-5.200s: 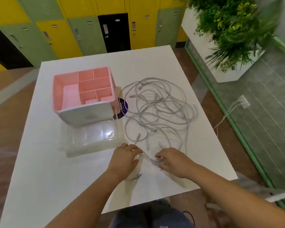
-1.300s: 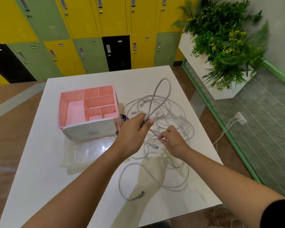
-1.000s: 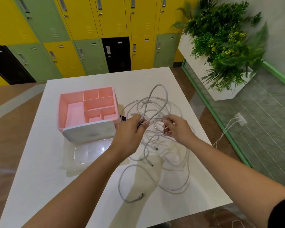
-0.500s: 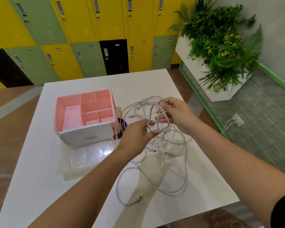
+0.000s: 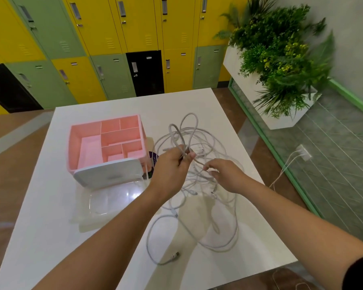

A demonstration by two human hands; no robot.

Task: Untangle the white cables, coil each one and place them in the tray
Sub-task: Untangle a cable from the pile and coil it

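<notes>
At the centre of the frame, several loops of the white cables (image 5: 199,176) are gripped in the curled fingers of the left hand (image 5: 172,164) and held up above the white table (image 5: 50,227). Just to the lower right, one strand is pinched between thumb and fingertips of the right hand (image 5: 224,174). The rest of the tangle is spread on the table below, right of the pink organiser (image 5: 70,149) and the clear tray (image 5: 113,201) at centre left.
</notes>
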